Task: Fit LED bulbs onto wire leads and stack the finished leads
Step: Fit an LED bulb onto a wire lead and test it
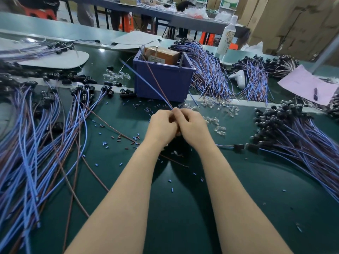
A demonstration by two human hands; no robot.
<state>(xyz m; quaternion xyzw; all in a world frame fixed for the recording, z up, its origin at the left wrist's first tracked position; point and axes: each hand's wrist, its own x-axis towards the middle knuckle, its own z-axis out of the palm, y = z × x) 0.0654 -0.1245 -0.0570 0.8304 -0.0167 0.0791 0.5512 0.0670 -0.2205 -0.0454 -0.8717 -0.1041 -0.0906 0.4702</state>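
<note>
You've got one wire lead [149,85] pinched where your left hand [162,125] and right hand [192,125] meet, and its blue and brown strands slant up and away to the left. Clear LED bulbs [219,127] lie scattered just right of your hands. Far right sits the heaped pile of leads [297,138], glossy dark heads bunched together and wires fanning out towards you.

Workshop interior. A dark green bench top [183,208] fills the foreground, and a paler teal strip [55,28] runs along its far side. Beyond stands a grey table [165,14] on black legs, with orange stools [126,22] beneath it. Stacked brown cartons [293,24] rise at upper right. Light glints off the bench top.
</note>
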